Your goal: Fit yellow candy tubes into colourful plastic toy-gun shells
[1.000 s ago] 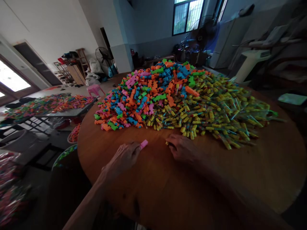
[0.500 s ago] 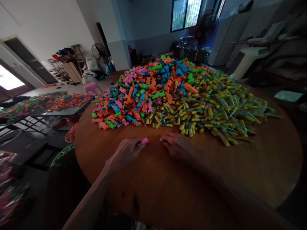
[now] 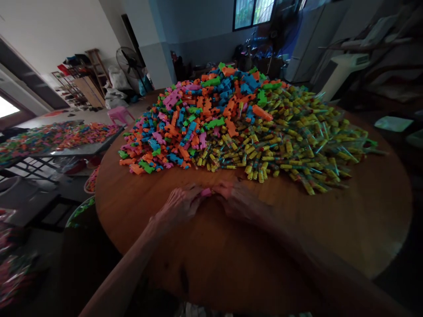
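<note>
My left hand (image 3: 183, 202) is closed around a small pink plastic toy piece (image 3: 206, 192), whose end sticks out past the fingertips. My right hand (image 3: 234, 199) meets it from the other side, its fingers pinched together at the free end of the pink piece. What those right fingers hold is too small and dark to make out. Both hands rest low over the round wooden table (image 3: 211, 246). Beyond them lies a heap of orange, blue, green and pink toy pieces (image 3: 178, 127), and to its right a heap of yellow tubes in clear wrapping (image 3: 297, 141).
At the left a second table (image 3: 82, 149) carries more colourful pieces. A pink stool (image 3: 119, 114) stands behind it, and tubs (image 3: 81, 211) sit beside the round table. Farther back are a standing fan (image 3: 128, 61) and a pale upright appliance (image 3: 345, 75).
My two hands have come together, so the pink piece now meets the right fingertips. The view has shifted slightly, moving the heaps up and left in the picture.
</note>
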The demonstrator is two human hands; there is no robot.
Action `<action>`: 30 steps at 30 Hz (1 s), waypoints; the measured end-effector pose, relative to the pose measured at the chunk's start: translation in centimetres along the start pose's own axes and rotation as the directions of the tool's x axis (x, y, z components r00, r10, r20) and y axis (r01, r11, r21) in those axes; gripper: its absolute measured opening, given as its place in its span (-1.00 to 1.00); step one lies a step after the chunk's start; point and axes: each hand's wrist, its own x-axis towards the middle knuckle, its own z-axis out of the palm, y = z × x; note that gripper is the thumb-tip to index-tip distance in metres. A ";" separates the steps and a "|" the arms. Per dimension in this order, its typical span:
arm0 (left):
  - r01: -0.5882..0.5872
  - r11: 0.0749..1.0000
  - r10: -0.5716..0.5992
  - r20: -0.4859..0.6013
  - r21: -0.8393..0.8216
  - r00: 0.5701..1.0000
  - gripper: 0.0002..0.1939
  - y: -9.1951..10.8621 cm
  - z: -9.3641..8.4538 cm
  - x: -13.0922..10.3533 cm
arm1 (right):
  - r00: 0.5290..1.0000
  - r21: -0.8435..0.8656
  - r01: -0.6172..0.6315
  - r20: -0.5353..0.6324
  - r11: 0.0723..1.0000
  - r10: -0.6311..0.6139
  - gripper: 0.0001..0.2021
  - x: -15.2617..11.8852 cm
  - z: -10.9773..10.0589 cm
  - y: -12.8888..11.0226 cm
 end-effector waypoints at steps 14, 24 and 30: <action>-0.276 0.955 0.281 -0.044 0.108 0.959 -0.82 -2.0 1.3 0.8 | 0.987 -0.076 0.001 0.160 0.997 0.011 -0.70 0.3 -1.4 -0.3; -0.170 0.978 0.175 -0.030 0.119 0.984 -0.79 -1.6 1.5 0.2 | 0.987 -0.127 0.006 0.160 0.992 0.015 -0.64 0.3 -0.1 -0.5; -0.171 0.966 0.188 -0.076 0.192 0.979 -0.81 -2.3 1.9 0.0 | 1.000 0.039 -0.009 0.027 0.999 0.008 -0.64 -0.3 0.0 -0.5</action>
